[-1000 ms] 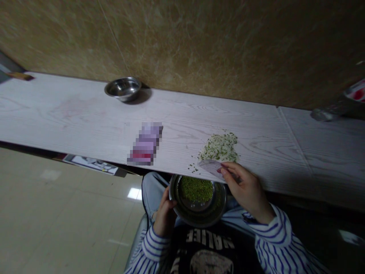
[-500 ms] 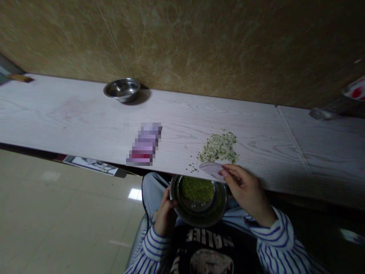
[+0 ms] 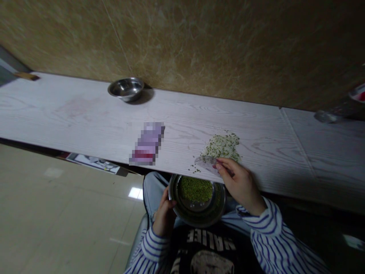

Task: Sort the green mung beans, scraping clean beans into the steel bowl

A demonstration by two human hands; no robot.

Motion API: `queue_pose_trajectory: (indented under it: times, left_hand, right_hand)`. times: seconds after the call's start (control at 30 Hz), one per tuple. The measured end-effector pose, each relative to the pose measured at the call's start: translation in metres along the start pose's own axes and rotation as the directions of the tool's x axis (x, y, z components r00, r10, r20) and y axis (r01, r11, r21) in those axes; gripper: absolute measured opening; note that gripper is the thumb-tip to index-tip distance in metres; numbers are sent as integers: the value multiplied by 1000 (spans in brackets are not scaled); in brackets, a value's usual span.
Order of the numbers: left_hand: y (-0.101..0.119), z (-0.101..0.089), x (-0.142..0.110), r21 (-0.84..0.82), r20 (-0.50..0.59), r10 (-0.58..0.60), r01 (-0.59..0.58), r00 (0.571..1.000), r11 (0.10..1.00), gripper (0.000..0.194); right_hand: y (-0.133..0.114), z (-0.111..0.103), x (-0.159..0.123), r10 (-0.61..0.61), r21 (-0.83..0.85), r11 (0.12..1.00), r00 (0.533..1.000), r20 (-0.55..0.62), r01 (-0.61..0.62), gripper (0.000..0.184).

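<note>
My left hand [image 3: 165, 215] grips the left rim of a metal bowl [image 3: 218, 209], which is tilted at the table's front edge above my lap. Green mung beans [image 3: 196, 189] lie inside it. Pinched in the fingers of my right hand [image 3: 241, 182] is a thin, see-through curved piece [image 3: 207, 163], perhaps plastic, held low over the table. Just behind it spreads a pile of white grains mixed with green beans [image 3: 224, 145]. A few stray beans [image 3: 195, 167] lie to its left, near the edge.
A second metal bowl [image 3: 126, 90] stands by the wall. A blurred-out purple object [image 3: 148, 142] lies left of the pile on the white wood-grain table [image 3: 85, 114]. At the far right is a clear bottle [image 3: 330, 115] on its side. A drawer [image 3: 94, 163] sticks out below the table edge.
My right hand has moved slightly left and up with the see-through piece, closer to the pile. The view has shifted a little. My left hand keeps its hold on the bowl.
</note>
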State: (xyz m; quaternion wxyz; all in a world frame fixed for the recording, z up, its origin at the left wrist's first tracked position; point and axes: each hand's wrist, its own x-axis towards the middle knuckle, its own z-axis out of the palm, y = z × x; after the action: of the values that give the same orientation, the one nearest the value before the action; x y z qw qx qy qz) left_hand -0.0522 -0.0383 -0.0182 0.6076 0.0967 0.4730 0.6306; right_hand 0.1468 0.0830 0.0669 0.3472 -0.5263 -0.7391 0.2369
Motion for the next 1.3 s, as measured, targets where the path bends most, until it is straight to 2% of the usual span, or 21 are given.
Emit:
queue_pose_trajectory:
  times: [0.27,0.97,1.3]
  left_hand:
    - [0,-2,0,-45,-7,10,-11,1000,999,49]
    - [5,2,0,-13,-4,48,-48,999,999,49]
    - [-2,-4,4,-16,19,55,-55,998,998,48]
  right_hand:
    - [-6,1,3,-62,-30,998,997,45,63,21]
    - [-7,4,8,-58,13,998,992,116,57,21]
    - [-10,2,4,-95,91,993,966,240,75,17]
